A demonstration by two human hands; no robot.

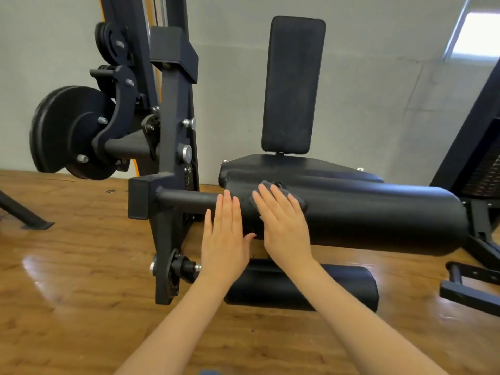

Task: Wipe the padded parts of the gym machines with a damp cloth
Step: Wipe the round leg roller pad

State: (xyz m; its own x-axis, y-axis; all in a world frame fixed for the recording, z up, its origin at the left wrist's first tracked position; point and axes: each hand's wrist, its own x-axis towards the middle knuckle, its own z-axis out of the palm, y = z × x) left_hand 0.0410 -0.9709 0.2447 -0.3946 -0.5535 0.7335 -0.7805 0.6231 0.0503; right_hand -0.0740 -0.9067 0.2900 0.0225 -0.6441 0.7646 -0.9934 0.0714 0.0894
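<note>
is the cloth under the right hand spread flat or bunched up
Bunched. The dark cloth shows lumpy folds past the straight fingers of the right hand, which presses it onto the roller pad.

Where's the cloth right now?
In the head view, the cloth lies under the right hand, pressed flat on the left end of the upper roller pad, beside the left hand.

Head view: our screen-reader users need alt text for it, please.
A person's right hand presses a dark grey cloth flat on a black padded leg roller, left hand flat beside it. A tall black back pad stands behind.
</note>
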